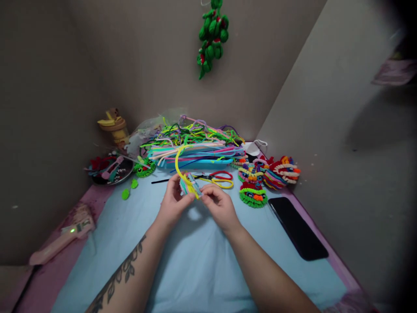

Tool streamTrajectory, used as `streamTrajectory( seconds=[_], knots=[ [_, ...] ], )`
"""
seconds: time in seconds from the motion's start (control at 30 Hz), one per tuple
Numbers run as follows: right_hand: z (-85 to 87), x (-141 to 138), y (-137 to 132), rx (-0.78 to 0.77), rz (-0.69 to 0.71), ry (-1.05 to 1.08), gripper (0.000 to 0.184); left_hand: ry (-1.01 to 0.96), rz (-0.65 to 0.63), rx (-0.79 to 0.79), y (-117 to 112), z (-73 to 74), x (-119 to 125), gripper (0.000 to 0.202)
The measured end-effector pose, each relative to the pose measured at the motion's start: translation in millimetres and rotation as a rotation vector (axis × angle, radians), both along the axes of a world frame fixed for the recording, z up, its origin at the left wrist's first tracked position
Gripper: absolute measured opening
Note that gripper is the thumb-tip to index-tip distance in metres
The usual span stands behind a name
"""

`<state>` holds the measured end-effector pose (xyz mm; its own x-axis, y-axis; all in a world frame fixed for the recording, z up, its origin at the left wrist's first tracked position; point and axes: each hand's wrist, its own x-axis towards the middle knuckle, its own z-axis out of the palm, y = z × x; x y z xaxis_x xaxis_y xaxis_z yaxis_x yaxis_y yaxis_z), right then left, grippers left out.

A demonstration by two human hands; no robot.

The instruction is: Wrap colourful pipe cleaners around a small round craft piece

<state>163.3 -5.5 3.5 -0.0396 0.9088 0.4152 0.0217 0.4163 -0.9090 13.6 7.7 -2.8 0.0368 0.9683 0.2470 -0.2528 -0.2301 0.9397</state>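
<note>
Yellow fuzzy stem was arched from the striped bundle toward the tabletop's far edge, its bend nearer the left hand. Between both hands, the bundle was grasped by the left fingers and pinched rightward by the right hand.

Left hand, right hand pinching small multicoloured fuzzy-stem piece above light-blue cloth; red-and-yellow-handled metal scissors just beyond.

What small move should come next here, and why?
Probably draw the yellow strand down against the multicolored bundle with the right hand: the strand arches up above both hands, while the left hand grips the bundle and could steady it.
</note>
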Motion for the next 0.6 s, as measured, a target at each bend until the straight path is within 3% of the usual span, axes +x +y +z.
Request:
streamTrajectory(
  seconds=[0.33, 0.5, 0.6],
  knots=[
    [-12.7, 5, 8, -0.194, 0.199, 0.139, 0.021, 0.045, -0.086, -0.045, 1, 4.0, -7, 0.061],
    [-8.8, 3, 6, -0.268, 0.299, 0.199, 0.026, 0.077, -0.098, -0.084, 0, 7.5, -6, 0.062],
    [-5.7, 1, 5, -0.253, 0.268, 0.166, 0.027, 0.079, -0.087, -0.080, 0, 7.2, -5, 0.064]
  ],
)
